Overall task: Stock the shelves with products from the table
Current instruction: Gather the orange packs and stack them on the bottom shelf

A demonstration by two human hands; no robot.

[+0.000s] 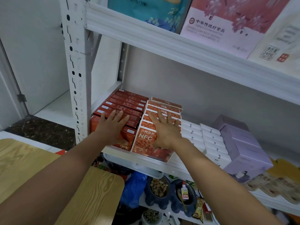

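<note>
Two rows of boxes stand on the middle shelf [146,159] of a white rack. The left row is dark red boxes [128,101]. The right row is orange boxes marked NFC [144,142], printed with berries. My left hand [112,127] lies flat with spread fingers on top of the red row, its thumb down the front box's face. My right hand [164,129] rests with straight fingers on top of the orange row, thumb against the front box. Neither hand grips a box.
White boxes [212,143] and lilac boxes [243,148] fill the shelf to the right. Large pink and teal packages [227,25] stand on the shelf above. A wooden table [90,197] sits at lower left. Bowls and bags crowd the lower shelf [162,189].
</note>
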